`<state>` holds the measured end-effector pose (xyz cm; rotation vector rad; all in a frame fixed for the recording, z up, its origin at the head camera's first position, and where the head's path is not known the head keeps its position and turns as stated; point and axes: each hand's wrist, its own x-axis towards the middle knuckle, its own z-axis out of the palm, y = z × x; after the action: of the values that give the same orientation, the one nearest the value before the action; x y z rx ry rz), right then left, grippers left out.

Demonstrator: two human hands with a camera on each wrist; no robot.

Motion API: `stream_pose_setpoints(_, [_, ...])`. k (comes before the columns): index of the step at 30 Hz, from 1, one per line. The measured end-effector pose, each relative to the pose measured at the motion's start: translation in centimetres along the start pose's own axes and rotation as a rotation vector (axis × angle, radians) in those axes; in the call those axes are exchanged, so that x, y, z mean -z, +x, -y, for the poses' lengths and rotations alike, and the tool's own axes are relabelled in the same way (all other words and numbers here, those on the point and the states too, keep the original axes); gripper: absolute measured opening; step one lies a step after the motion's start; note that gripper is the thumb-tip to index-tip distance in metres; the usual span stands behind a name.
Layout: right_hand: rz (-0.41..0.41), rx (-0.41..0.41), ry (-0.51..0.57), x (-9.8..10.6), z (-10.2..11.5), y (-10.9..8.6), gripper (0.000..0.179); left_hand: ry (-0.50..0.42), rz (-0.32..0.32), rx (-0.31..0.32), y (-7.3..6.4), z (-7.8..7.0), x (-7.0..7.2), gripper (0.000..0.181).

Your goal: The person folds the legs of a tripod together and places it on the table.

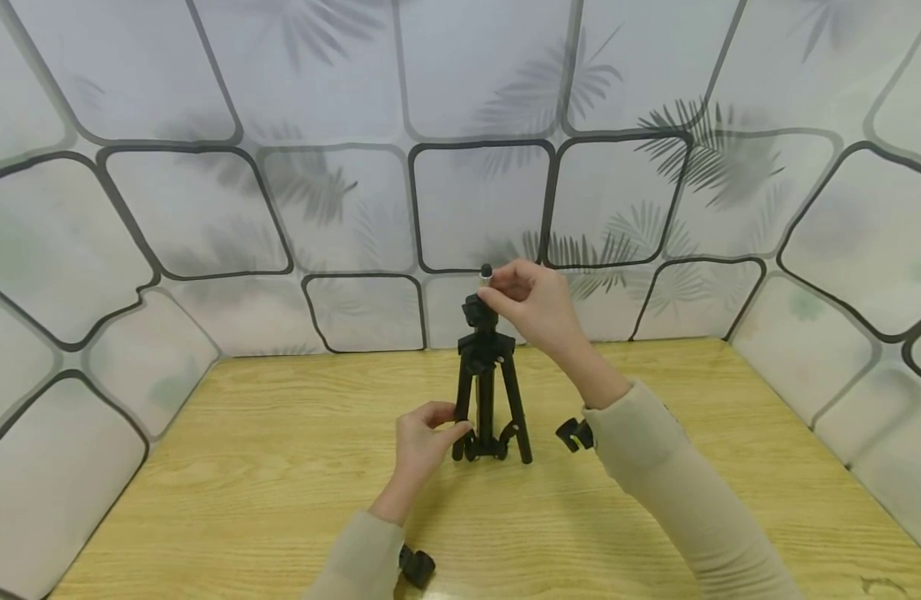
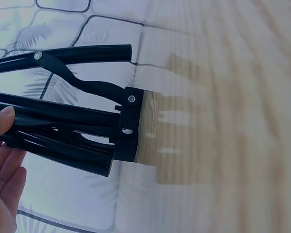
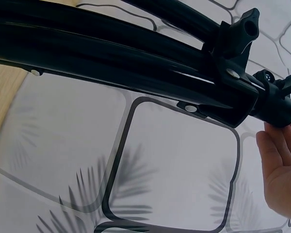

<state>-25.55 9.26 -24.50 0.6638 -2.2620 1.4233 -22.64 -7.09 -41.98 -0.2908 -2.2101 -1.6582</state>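
Observation:
A small black tripod stands upright in the middle of the wooden table, its legs slightly spread. My left hand pinches its left leg low down between thumb and fingers. In the left wrist view, the thumb and fingers of that hand lie about the leg, near the lower brace. Up at the top, my right hand pinches the short silver post with a black tip. The right wrist view shows the right hand at the tripod's upper end, beside a black knob; its fingertips are partly hidden.
The wooden table meets walls covered with patterned cloth at the back and both sides. Black clip-like pieces show at my cuffs, one by the left sleeve and one by the right sleeve.

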Motion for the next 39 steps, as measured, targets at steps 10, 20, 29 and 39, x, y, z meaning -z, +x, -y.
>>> stream_pose_setpoints(10, [0.001, -0.007, -0.002, 0.1, 0.2, 0.0, 0.018, 0.017, 0.017, 0.033, 0.3, -0.1, -0.5, 0.021])
stream_pose_setpoints(20, [0.005, 0.009, -0.016, 0.0, 0.3, -0.2, 0.019, 0.018, 0.03, 0.028, 0.5, -0.4, -0.9, 0.023])
stream_pose_setpoints(29, [-0.001, -0.022, 0.033, 0.1, 0.1, -0.2, 0.02, 0.033, 0.056, 0.002, 0.7, -0.1, -1.0, 0.02])
stream_pose_setpoints(39, [0.079, -0.055, 0.086, 1.2, -0.9, -0.8, 0.036, 0.065, 0.08, -0.016, 0.7, -0.1, -0.7, 0.021])
